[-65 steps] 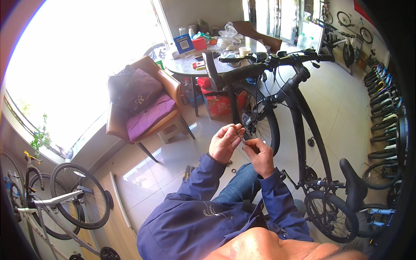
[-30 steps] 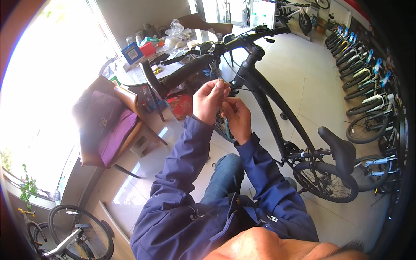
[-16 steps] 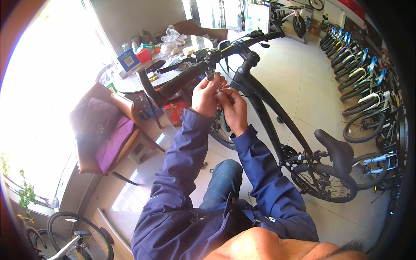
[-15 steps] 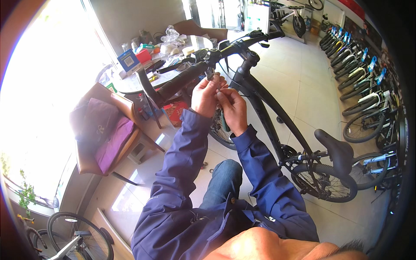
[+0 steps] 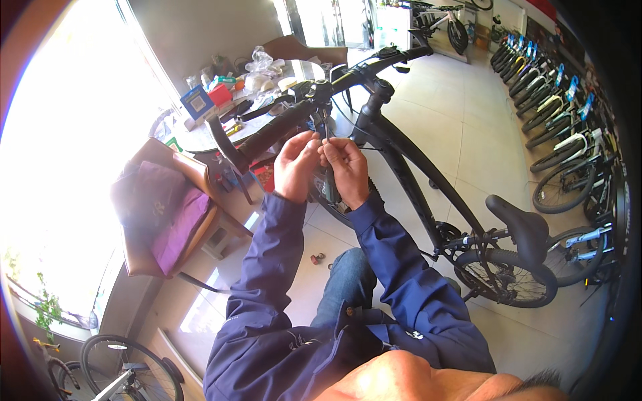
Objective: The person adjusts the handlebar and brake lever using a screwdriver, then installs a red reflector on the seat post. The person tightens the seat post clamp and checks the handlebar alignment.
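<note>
A: Big stuff first, pls. What's seen?

B: Black bike [image 5: 411, 167], mid-view, stood upright. Table [image 5: 204, 140] is seen beyond its front end, chair [image 5: 192, 166] off to L. Bar [image 5: 274, 125] is angled across, w/ both hands brought up just below it.

A: And how's the step best done, in your judgement?

B: Bike best steadied 1st, so bar can't swing. Wrists prob. best held low & relaxed, so the view up under bar isn't blocked. Rod [image 5: 327, 127] is best lined up straight w/ whatever it's to meet, and guided by light fingertip pressure; if forced at an angle, a slip seems likely.

A: Fingers?

B: R hand [image 5: 346, 167]: thumb & fingertips are closed in a pinch, rod held btwn them, pointed up twd underside of bar. Contact at its top end can't be made out.

A: L hand [image 5: 294, 167]?

B: Held right beside R fingertips. Thumb & forefinger are drawn nr each other, narrow gap at most. Whether anything small is gripped there can't be told; too fine to see.
</note>
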Available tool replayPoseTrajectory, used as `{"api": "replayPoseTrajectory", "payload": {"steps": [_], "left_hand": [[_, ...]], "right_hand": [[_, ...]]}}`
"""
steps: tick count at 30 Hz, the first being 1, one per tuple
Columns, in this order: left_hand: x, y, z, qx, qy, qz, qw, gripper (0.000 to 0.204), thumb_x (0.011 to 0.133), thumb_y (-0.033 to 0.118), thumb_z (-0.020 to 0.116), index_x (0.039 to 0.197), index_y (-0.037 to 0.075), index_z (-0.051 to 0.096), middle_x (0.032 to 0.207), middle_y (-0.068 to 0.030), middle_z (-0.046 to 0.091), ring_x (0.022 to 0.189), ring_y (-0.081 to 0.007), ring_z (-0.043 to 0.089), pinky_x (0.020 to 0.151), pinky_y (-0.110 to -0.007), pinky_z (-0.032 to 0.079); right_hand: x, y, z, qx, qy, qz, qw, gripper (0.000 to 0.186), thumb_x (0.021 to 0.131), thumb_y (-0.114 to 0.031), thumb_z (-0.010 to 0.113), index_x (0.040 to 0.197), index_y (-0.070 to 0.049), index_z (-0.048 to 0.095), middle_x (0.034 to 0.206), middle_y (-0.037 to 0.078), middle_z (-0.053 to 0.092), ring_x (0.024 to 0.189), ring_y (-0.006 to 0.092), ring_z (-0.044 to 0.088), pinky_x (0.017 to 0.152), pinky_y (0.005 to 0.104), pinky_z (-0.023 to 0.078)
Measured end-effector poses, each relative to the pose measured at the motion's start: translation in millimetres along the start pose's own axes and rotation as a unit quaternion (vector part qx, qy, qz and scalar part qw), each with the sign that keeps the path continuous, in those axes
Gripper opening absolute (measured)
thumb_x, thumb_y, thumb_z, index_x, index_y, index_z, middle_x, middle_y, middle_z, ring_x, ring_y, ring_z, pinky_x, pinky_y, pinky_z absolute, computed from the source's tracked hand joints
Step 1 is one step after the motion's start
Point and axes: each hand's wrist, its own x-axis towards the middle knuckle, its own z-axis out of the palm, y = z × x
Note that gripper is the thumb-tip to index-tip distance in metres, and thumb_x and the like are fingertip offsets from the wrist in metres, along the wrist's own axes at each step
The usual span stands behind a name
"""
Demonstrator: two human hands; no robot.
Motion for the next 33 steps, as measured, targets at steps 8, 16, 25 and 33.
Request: {"api": "replayPoseTrajectory", "payload": {"steps": [8,16,25,33], "left_hand": [[-59,49,-9,0.312,-0.086,0.043,0.945,0.019,0.099,0.01,0.073,0.112,0.0,0.065,0.103,-0.0036,0.069,0.096,-0.0112,0.067,0.089,-0.029,0.055],[-68,75,19,0.373,-0.117,0.13,0.911,0.017,0.096,0.007,0.074,0.11,-0.002,0.069,0.107,-0.0076,0.071,0.101,-0.0142,0.07,0.094,-0.032,0.058],[-57,95,61,0.505,-0.057,0.414,0.755,0.033,0.09,-0.003,0.07,0.122,0.001,0.068,0.124,-0.016,0.069,0.113,-0.0286,0.07,0.098,-0.037,0.056],[9,111,93,0.721,-0.019,0.405,0.562,0.072,0.08,0.013,0.076,0.147,0.004,0.05,0.146,-0.0183,0.055,0.13,-0.0393,0.058,0.106,-0.045,0.051]], "right_hand": [[8,8,4,-0.031,-0.009,-0.04,0.999,0.012,0.105,-0.01,0.066,0.113,-0.001,0.066,0.096,0.005,0.073,0.08,0.0076,0.063,0.075,0.0231,0.053],[13,4,-2,-0.035,-0.003,-0.041,0.999,0.014,0.104,-0.015,0.068,0.111,-0.003,0.067,0.093,0.002,0.072,0.077,0.0065,0.061,0.073,0.0228,0.051],[22,0,-5,-0.031,-0.026,-0.058,0.998,0.016,0.104,-0.017,0.069,0.111,-0.003,0.068,0.092,0.001,0.072,0.078,0.0057,0.062,0.073,0.0231,0.052],[22,-7,-8,-0.057,-0.028,-0.055,0.996,0.015,0.104,-0.017,0.069,0.109,-0.003,0.068,0.092,0.001,0.072,0.078,0.0054,0.062,0.072,0.0232,0.053]]}}
